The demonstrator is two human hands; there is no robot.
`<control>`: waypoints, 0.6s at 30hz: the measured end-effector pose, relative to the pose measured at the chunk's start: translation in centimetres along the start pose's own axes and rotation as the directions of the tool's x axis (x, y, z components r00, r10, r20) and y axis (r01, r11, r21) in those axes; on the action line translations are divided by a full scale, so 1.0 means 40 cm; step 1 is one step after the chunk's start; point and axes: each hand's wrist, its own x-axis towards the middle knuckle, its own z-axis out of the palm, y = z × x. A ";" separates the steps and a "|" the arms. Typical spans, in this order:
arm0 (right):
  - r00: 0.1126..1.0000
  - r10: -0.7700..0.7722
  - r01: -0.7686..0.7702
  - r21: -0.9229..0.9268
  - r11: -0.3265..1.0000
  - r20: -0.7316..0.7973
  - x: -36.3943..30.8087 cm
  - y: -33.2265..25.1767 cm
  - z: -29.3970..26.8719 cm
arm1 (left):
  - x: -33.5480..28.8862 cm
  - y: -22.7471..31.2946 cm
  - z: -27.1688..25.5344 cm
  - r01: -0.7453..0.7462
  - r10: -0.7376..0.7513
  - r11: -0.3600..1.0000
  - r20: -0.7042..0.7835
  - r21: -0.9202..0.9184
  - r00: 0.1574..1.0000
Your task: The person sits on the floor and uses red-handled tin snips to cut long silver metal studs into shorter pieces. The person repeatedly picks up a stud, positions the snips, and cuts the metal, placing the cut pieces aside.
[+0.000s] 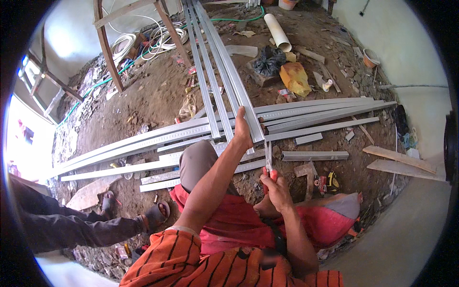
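My left hand [243, 134] grips the near end of a long silver metal channel [233, 71], fingers wrapped over its edge. Other thin channels [204, 79] run alongside it toward the far side. My right hand [278, 192] is closed round the red handles of a pair of metal snips [268, 155]. The snips point away from me, their jaws up against the channel's near right corner; whether they are open or closed is too small to tell. Beneath lie more channels [315, 114], crossing the ground from left to right. My bent knee [197, 165] is under the left forearm.
Another person's sandalled foot [158, 214] stands at left. A short channel [315, 156] and a yellow-black tape measure [332, 182] lie at right. Farther off are a white pipe [277, 32], a yellow jerrycan [295, 79], a black bag [267, 61] and a wooden frame [109, 48].
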 end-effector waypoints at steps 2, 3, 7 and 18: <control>1.000 0.000 0.000 -0.037 0.999 -0.012 0.000 0.003 0.002 | 0.010 0.002 -0.011 0.003 0.000 0.998 0.054 -0.066 0.999; 1.000 0.016 -0.017 -0.062 0.998 -0.016 0.003 0.010 0.000 | 0.011 0.002 -0.006 0.011 -0.003 0.995 0.085 -0.098 0.996; 1.000 -0.003 0.003 -0.011 1.000 -0.009 0.000 0.006 -0.002 | 0.008 -0.003 -0.004 -0.018 0.023 0.998 0.083 -0.063 0.996; 1.000 -0.006 0.005 0.034 0.999 0.013 -0.017 0.003 -0.017 | 0.028 -0.048 -0.036 0.000 0.001 0.999 -0.019 0.044 1.000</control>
